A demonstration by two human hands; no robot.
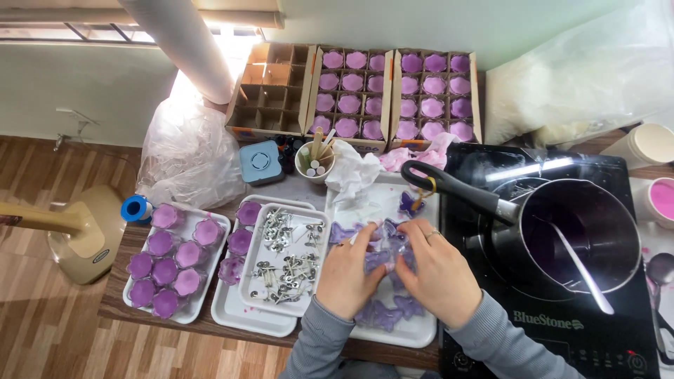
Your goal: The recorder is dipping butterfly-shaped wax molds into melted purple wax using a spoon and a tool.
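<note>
Purple mould gripped by both hands over white tray near worktop's front edge.
Saucepan on black cooktop at right; left hand and right hand each pinch the mould, fingers curled.

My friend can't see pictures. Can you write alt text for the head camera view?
Both hands, left hand and right hand, grip a clear flower-shaped mould above a white tray. Left, purple candles and metal wick holders; right, a saucepan of purple wax.
</note>
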